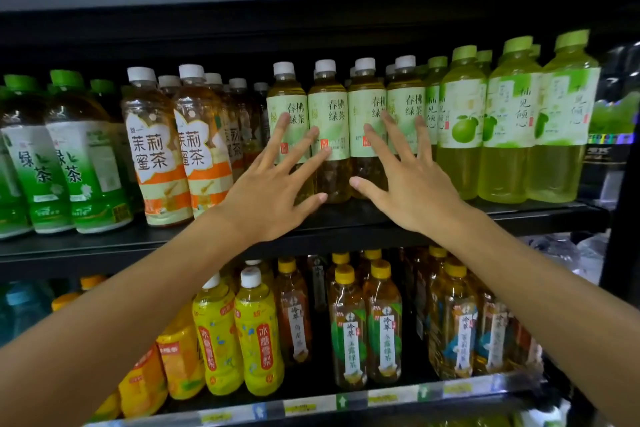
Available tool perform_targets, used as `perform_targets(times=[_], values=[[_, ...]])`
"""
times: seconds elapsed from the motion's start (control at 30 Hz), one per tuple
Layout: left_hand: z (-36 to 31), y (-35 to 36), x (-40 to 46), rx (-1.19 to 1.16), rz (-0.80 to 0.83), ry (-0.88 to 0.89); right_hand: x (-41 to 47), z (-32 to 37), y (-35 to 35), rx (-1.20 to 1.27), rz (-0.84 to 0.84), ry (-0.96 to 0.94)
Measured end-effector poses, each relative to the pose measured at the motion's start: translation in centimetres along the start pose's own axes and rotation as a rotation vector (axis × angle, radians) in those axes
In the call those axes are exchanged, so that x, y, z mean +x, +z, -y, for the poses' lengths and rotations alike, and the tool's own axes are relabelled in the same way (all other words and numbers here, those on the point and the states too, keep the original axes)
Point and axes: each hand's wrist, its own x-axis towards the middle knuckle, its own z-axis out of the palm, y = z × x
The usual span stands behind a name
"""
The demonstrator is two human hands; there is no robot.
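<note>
Left hand (pixel 273 194) and right hand (pixel 419 191) lay flat, fingers (pixel 313 140) splayed straight against the green tea bottles (pixel 363 102), gripping nothing, apparently squaring the row on the shelf (pixel 519 215).

I read 春拂绿茶 on the tea bottles (pixel 327 114), 茉莉蜜茶 on the orange bottles (pixel 152 156), 绿茶 on the green bottles (pixel 38 166).
</note>
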Motion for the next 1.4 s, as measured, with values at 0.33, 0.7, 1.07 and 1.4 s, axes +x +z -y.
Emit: perform_targets(times=[0.33,0.7,1.07,1.4], values=[[-2.3,-2.3,-5.1,-0.279,-0.14,-0.023,-5.5,0.2,-1.7,0.286,-0.165,-0.177],[-11.5,3.4,-30.6,-0.505,-0.085,-0.273,-24.3,5.9,7.2,0.67,0.0,-0.504],[-11.2,15.3,-50.9,-0.513,0.389,-0.711,-34.2,17.3,23.8,0.741,0.685,-0.407],[-0.9,22.7,-54.2,-0.58,0.465,-0.735,-33.6,27.9,31.5,0.627,0.743,-0.09]])
